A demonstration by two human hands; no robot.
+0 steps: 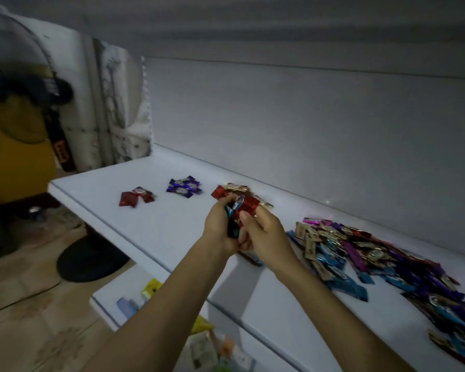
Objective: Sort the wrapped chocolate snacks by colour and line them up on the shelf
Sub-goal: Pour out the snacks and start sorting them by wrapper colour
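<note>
Over the middle of the white shelf [172, 232], my left hand [220, 229] grips a bunch of wrapped snacks [238, 208], red, blue and gold ones showing. My right hand [266, 232] pinches a red wrapper in that same bunch. On the shelf's left lie a small group of red snacks [136, 197] and, to its right, a small group of purple snacks [184, 187]. A large mixed pile of snacks [381, 261], blue, purple, gold and red, spreads over the shelf's right part.
A lower shelf [110, 299] holds yellow and pale packets. On the floor at left stands a fan with a round black base [89, 260]. The shelf's white back panel [306, 130] rises behind the snacks.
</note>
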